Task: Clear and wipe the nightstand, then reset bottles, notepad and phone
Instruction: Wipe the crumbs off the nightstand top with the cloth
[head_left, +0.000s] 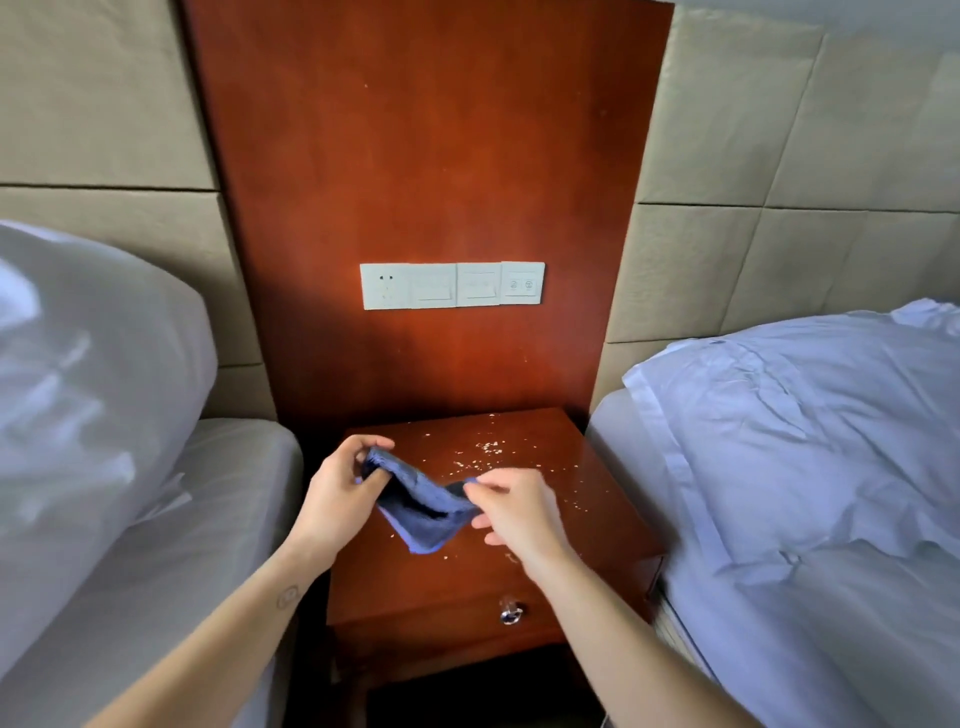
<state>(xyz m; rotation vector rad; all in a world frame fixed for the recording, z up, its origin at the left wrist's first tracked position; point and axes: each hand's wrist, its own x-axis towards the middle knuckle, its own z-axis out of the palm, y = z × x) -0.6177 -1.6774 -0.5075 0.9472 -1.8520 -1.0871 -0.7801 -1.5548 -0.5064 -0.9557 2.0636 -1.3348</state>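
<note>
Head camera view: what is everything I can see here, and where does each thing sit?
Nightstand: one, reddish-brown wood, centre, between two beds.
Crumbs: many, pale, scattered over the nightstand top, mostly toward the back.
Drawer knob: one, shiny metal, on the nightstand front.
Wall panel: one, reddish-brown wood, behind the nightstand.
Switch and socket plate: one row, white, on the wall panel.
Padded wall: beige, on both sides of the panel.
Pillow: one, white, on the left bed.
Pillow: one, pale blue-white, on the right bed.
Cloth: one, dark blue, held above the nightstand.
Left hand: grip shut on the cloth's left end.
Right hand: pinching the cloth's right end.
</note>
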